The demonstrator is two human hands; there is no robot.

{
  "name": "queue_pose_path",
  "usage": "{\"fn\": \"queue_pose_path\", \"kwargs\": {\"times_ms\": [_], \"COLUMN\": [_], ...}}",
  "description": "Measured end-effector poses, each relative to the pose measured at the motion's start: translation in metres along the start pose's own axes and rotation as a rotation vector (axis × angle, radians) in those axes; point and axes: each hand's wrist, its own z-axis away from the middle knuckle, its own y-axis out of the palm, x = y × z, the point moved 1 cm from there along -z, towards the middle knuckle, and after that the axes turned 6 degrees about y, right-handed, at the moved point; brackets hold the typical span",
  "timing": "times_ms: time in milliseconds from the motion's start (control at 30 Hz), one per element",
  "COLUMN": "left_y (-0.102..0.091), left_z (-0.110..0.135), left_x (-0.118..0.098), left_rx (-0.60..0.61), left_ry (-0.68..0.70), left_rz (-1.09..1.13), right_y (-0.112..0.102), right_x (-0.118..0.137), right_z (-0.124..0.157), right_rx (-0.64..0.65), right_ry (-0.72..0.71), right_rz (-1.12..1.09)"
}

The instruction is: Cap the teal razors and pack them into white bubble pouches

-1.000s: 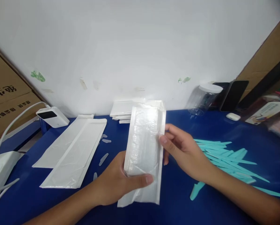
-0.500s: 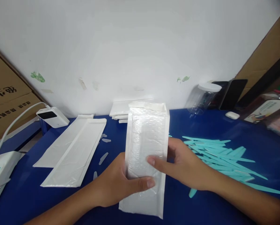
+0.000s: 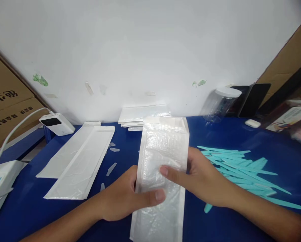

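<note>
Both hands hold a white bubble mailer (image 3: 165, 144) upright over the blue table. My left hand (image 3: 127, 195) grips its left edge, the thumb lying across the front. On the other edge my right hand (image 3: 198, 178) has its thumb pressed on the front and its fingers out of sight behind. A folded edge shows near the mailer's top; whether anything is inside I cannot tell. To the right lies a heap of turquoise, blade-shaped pieces (image 3: 243, 168). More white mailers (image 3: 82, 161) lie flat at the left, and a stack of mailers (image 3: 131, 114) rests against the wall.
Several small translucent pieces (image 3: 111, 169) lie beside the left mailers. A white device with a dark screen (image 3: 57, 123) and a power strip (image 3: 1, 178) stand at the left. A clear jar (image 3: 222, 104), a phone (image 3: 254, 100) and a small white case (image 3: 252, 123) are at the back right.
The mailer has moved slightly down and to the right in view, its lower end now at the frame's bottom edge. Both hands keep their hold on it.
</note>
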Motion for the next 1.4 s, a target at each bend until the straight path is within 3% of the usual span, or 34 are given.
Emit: {"fn": "queue_pose_path", "kwargs": {"times_ms": [133, 233, 433, 567, 800, 967, 1067, 1167, 1233, 1300, 1400], "left_y": [-0.007, -0.014, -0.019, -0.020, -0.028, -0.032, -0.031, -0.027, -0.024, -0.023, -0.025], "left_z": [-0.005, -0.010, -0.011, -0.011, -0.012, -0.012, -0.010, -0.010, -0.011, -0.012, -0.013], "left_x": [-0.002, -0.003, -0.001, -0.001, 0.001, 0.001, 0.000, 0.002, 0.003, 0.003, 0.002], "left_rx": [-0.241, -0.353, -0.389, -0.440, -0.494, -0.513, -0.463, -0.387, -0.367, -0.390, -0.456], "left_ry": [0.103, 0.170, 0.159, 0.203, 0.276, 0.272, 0.264, 0.269, 0.268, 0.277, 0.280], "left_rz": [-0.142, -0.180, -0.137, -0.128, -0.359, -0.277, -0.324, -0.353, -0.306, -0.211, -0.111], "right_y": [-0.004, -0.007, -0.018, -0.019, -0.025, -0.030, -0.025, -0.017, -0.015, -0.019, -0.035], "right_x": [-0.004, -0.007, -0.006, -0.008, -0.014, -0.008, -0.011, -0.016, -0.013, 0.001, 0.041], "right_z": [-0.006, -0.011, -0.018, -0.019, -0.020, -0.019, -0.021, -0.022, -0.021, -0.019, -0.019], "right_rx": [0.079, 0.024, -0.097, -0.094, -0.075, -0.004, -0.087, -0.035, -0.034, -0.128, -0.338], "right_ry": [0.038, 0.011, -0.092, -0.101, -0.086, -0.053, 0.037, 0.138, 0.108, 0.028, -0.057], "right_rz": [0.058, 0.038, 0.034, 0.089, 0.059, -0.133, -0.153, -0.043, 0.045, 0.124, 0.215]}}
